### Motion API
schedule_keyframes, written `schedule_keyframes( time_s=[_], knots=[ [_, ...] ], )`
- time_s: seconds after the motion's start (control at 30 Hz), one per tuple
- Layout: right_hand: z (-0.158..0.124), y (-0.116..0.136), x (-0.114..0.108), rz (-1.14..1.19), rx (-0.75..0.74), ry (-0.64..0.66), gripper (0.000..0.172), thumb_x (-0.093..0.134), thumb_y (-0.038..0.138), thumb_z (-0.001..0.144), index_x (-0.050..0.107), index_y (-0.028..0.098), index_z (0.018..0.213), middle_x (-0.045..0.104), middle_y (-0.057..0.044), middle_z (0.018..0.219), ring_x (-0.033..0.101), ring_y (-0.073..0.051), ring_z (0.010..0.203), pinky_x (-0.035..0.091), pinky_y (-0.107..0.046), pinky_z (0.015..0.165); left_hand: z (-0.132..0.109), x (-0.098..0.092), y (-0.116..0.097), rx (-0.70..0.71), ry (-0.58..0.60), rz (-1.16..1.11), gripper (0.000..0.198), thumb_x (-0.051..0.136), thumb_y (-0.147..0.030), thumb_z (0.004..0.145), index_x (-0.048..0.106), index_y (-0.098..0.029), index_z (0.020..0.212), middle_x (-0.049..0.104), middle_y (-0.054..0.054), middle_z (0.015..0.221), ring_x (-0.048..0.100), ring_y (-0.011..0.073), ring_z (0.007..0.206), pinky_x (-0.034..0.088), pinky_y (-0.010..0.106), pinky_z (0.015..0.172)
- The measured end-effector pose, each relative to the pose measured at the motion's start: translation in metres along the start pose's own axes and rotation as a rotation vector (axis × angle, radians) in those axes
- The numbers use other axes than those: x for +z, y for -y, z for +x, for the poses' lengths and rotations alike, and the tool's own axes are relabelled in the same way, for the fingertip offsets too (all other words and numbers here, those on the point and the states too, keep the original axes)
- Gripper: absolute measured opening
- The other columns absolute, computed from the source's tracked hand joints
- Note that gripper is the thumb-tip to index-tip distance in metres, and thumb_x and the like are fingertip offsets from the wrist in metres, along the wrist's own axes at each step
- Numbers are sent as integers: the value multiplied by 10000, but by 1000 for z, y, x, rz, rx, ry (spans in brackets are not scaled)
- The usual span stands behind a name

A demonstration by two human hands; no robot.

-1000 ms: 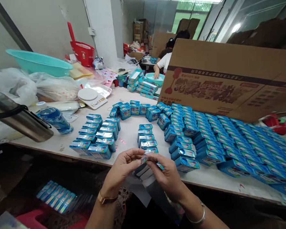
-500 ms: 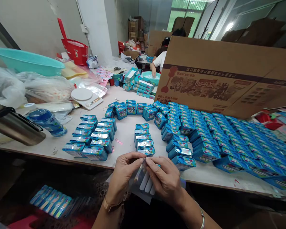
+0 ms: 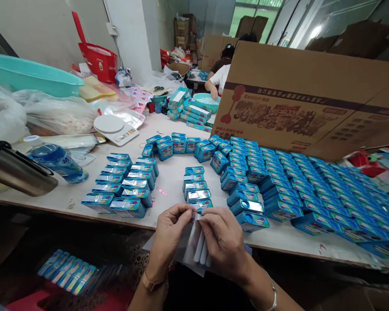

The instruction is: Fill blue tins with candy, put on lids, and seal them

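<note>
At the table's front edge, both hands meet over a translucent sheet (image 3: 192, 250) with long white rounded strips, which looks like a sticker sheet. My right hand (image 3: 225, 242) grips its top edge between thumb and fingers. My left hand (image 3: 171, 231) is closed in a pinch at the sheet's upper left corner; whatever lies between its fingertips is too small to make out. Just beyond my fingers stands a short row of blue tins (image 3: 194, 185) with printed lids. Two more rows of blue tins (image 3: 128, 207) stand to the left.
Many blue tins (image 3: 311, 194) fill the right side, before a large cardboard box (image 3: 298, 99). On the left are a blue bottle (image 3: 60, 162), a steel flask (image 3: 22, 172) and a white scale (image 3: 116, 131). A co-worker's hand (image 3: 213, 90) reaches into a turquoise basin (image 3: 199, 98).
My left fingertips have shifted slightly left, and the sheet's top edge shows more between the hands. The view has moved a little; the tins stand as before.
</note>
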State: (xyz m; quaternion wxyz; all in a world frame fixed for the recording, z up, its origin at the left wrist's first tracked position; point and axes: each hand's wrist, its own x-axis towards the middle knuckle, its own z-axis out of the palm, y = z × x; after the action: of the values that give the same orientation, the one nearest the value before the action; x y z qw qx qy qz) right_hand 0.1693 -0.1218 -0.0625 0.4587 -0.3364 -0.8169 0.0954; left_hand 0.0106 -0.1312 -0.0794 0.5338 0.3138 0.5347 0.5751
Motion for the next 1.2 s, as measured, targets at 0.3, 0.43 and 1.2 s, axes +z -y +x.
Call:
schedule_keyframes(
  time_s=[0.3, 0.43, 1.2],
  knots=[
    [56, -5, -20, 123, 259, 99, 138, 511, 224, 943, 555, 221, 812, 590, -1, 746, 553, -142, 680, 454, -261, 635, 13, -21, -4, 109, 129, 84, 977, 342, -948, 638, 691, -108, 993, 525, 0, 442, 447, 129, 415, 339, 262, 469],
    [73, -19, -11, 120, 312, 70, 138, 514, 258, 939, 576, 221, 821, 610, -8, 761, 563, -148, 693, 461, -266, 655, 18, -21, -9, 106, 219, 164, 975, 387, -955, 604, 723, -103, 940, 410, -33, 400, 325, 103, 387, 237, 271, 437],
    [114, -87, 61, 96, 509, 77, 158, 551, 276, 873, 581, 198, 739, 615, 3, 700, 551, -147, 650, 413, -272, 644, 125, -13, -34, 121, -1, 396, 363, 582, -505, 718, 565, -176, 568, 347, -58, 487, 277, 86, 478, 198, 233, 471]
  ],
)
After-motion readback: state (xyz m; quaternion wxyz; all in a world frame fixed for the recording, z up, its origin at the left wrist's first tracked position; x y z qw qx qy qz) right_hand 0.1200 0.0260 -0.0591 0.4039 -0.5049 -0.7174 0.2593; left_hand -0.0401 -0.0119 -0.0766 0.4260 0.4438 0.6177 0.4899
